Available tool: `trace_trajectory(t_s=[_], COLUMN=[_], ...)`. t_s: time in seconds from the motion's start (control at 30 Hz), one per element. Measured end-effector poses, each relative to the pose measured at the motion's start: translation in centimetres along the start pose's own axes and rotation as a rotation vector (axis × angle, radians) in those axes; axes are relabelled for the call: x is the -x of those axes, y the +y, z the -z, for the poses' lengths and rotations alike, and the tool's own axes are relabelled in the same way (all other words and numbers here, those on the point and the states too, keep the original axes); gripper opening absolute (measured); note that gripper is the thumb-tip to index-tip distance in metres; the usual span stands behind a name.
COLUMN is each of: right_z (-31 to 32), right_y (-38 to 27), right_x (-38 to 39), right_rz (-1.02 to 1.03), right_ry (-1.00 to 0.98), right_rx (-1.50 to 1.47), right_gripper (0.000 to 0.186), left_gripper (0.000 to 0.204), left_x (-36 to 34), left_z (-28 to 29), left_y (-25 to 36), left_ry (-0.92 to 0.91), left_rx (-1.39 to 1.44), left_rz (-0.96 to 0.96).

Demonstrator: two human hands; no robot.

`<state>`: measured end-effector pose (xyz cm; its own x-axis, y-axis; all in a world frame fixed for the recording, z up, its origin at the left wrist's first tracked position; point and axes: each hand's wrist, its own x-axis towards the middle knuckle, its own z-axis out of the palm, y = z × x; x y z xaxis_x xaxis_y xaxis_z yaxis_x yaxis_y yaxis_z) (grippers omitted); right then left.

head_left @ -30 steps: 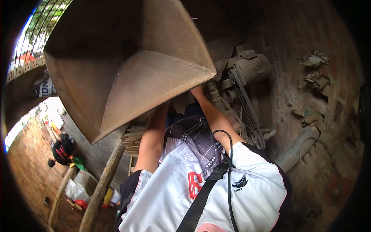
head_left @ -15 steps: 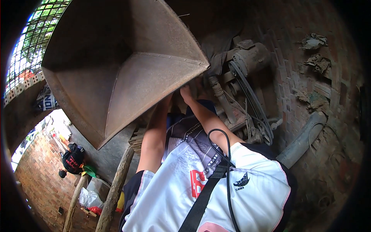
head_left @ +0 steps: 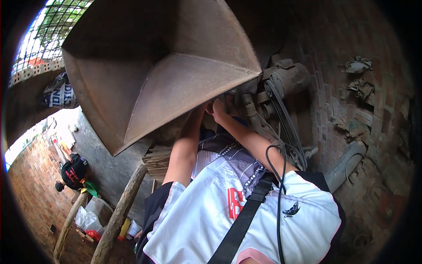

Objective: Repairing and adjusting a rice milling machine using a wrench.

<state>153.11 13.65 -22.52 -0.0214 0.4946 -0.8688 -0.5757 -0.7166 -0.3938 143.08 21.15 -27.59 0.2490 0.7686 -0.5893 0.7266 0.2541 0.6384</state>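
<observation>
A large rusty metal hopper [head_left: 176,83] with sloping riveted sides fills the upper middle. Both my arms reach forward to the underside of its near rim. My left hand [head_left: 201,107] goes under that rim, and its fingers are hidden. Close beside it, my right hand [head_left: 216,108] is bent inward just below the rim, with its fingers curled together. Whatever lies between those fingers is too small and dark to make out. Right of my right hand stands a dusty pipe-like machine part [head_left: 250,108].
A dusty motor [head_left: 292,78] with drive belts [head_left: 285,119] is at the right, near a brick wall [head_left: 325,88]. A thick grey pipe [head_left: 347,165] leans below. Wooden poles [head_left: 118,215] stand at the left. Beyond them, another person [head_left: 74,170] is on the brick floor.
The view has shifted, so the hopper and motor appear farther right. My right hand has turned inward, closer to my left hand, beneath the hopper's rim.
</observation>
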Motion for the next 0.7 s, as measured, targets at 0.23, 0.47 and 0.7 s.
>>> trace_trajectory(t_s=[0.23, 0.47, 0.7], right_z=[0.2, -1.1, 0.1], right_y=[-3.1, -7.5, -10.8], right_x=[1.6, 5.4, 4.8], right_rz=[0.536, 0.643, 1.093], right_ry=[0.292, 0.246, 0.092], right_rx=[0.639, 0.892, 1.026], right_gripper=[0.026, 0.038, 0.033], left_gripper=[0.060, 0.061, 0.061], left_x=[-0.6, -0.3, 0.0], left_z=[0.0, -0.5, -1.0], left_y=[2.3, 1.4, 1.9], left_ry=[0.031, 0.072, 0.073], left_rx=[0.022, 0.021, -0.019], left_rz=[-0.038, -0.022, -0.031])
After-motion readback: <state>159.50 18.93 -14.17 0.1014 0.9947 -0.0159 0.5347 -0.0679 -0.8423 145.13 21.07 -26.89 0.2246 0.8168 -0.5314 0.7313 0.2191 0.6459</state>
